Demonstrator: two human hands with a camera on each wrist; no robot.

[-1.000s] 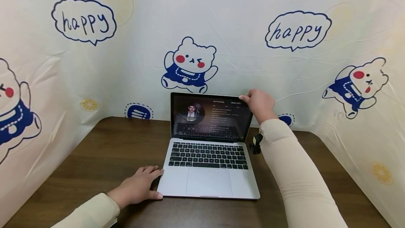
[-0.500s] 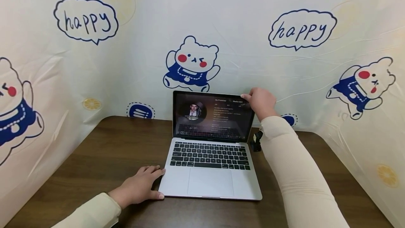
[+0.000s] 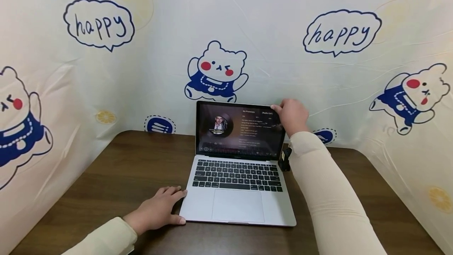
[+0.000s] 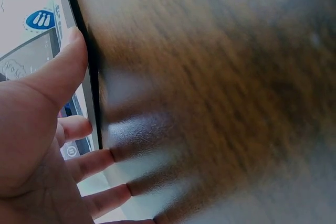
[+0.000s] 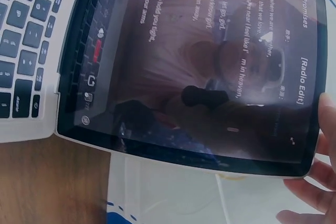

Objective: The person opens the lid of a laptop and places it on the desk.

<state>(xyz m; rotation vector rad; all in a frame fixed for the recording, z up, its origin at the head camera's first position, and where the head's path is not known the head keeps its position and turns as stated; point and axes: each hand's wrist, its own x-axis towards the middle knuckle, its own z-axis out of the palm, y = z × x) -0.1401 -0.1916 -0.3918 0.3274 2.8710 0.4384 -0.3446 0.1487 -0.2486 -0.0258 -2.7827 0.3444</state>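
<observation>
A silver laptop (image 3: 238, 206) with a black keyboard stands unfolded on the table. Its lit screen (image 3: 235, 141) shows a music player with lyrics. My right hand (image 3: 294, 116) pinches the screen's upper right corner, thumb on the front face and the other fingers behind, as the right wrist view also shows. At the front left corner of the laptop base is my left hand (image 3: 155, 209). Its thumb and index finger touch the base's edge. In the left wrist view, the other spread fingers (image 4: 97, 163) reach down to the tabletop.
The brown wooden table (image 3: 141, 156) has its far edge close to a white curtain (image 3: 276, 19) printed with bears and "happy" bubbles. A small black device (image 3: 285, 158) shows beside the right sleeve (image 3: 329, 184). The curtain also hangs along both sides.
The screen has tilted back slightly with my right hand on its corner, and the keyboard's reflection in it has sunk lower. My left hand stays at the base. The head view shifted slightly.
</observation>
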